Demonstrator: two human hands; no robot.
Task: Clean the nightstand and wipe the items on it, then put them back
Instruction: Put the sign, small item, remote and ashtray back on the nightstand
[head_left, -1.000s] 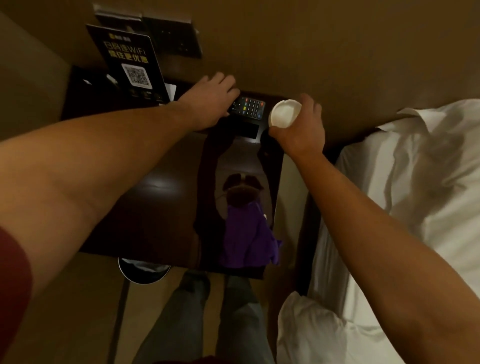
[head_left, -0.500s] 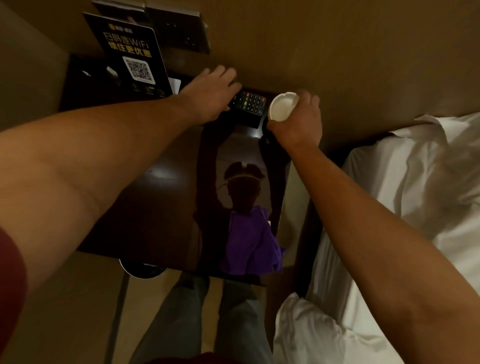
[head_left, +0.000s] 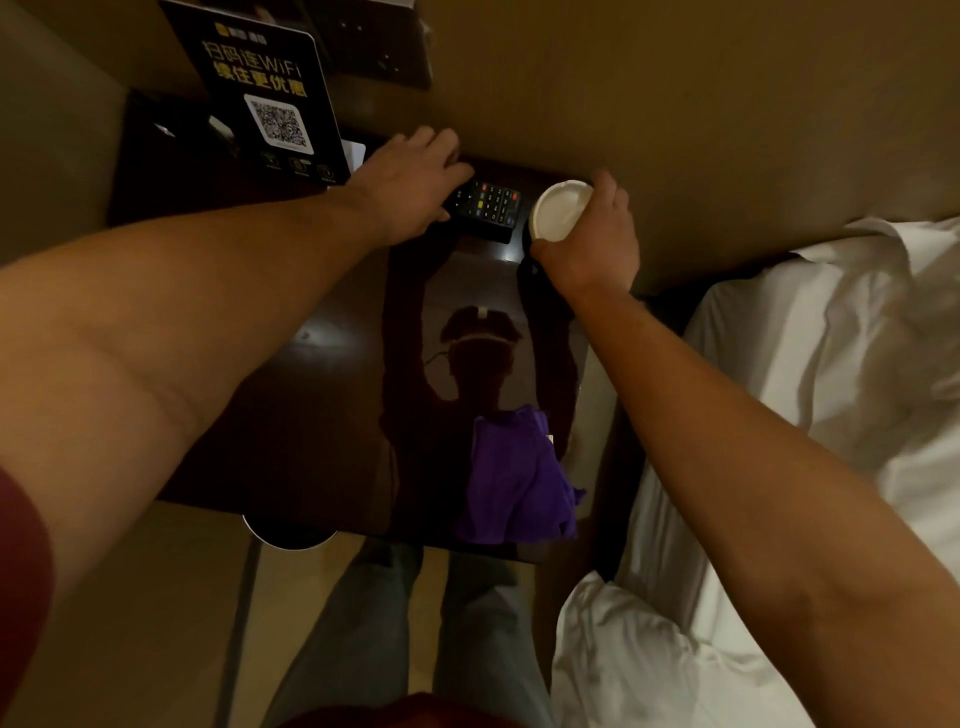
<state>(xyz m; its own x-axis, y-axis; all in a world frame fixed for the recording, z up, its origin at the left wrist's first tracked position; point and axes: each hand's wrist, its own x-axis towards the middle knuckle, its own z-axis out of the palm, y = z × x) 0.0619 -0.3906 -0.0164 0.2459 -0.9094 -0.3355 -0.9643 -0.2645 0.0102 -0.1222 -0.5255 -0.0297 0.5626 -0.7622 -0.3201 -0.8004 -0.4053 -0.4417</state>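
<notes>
Left hand (head_left: 415, 184): arm stretched forward across the counter (head_left: 311, 395), palm down, fingers laid over the left end of the remote (head_left: 485, 208); whether the fingers grip it or only rest on it cannot be told.
Right hand (head_left: 587, 239): arm stretched forward, fingers curled and closed round a white dish (head_left: 561, 210), which is tilted so its hollow faces the camera, at the back right corner of the counter beside the wall.
Hands, relation: apart, with the remote between them.
Remote: black, coloured buttons showing, lying at the back of the counter against the wall; its left part is covered by the left hand.
Cloth (head_left: 519, 483): purple, crumpled, lying at the front right edge of the counter, well apart from both hands.
Sign (head_left: 270, 88): black card with a square code and yellow lettering, standing at the back left; its top is cut off by the frame.
Counter surface: dark and glossy, carrying a reflection of the person.
Bed (head_left: 831, 389): white linen, just right of the counter.
Hard to make out: small objects behind the sign at the far left, too dark to identify; a round object below the front edge, mostly hidden.
</notes>
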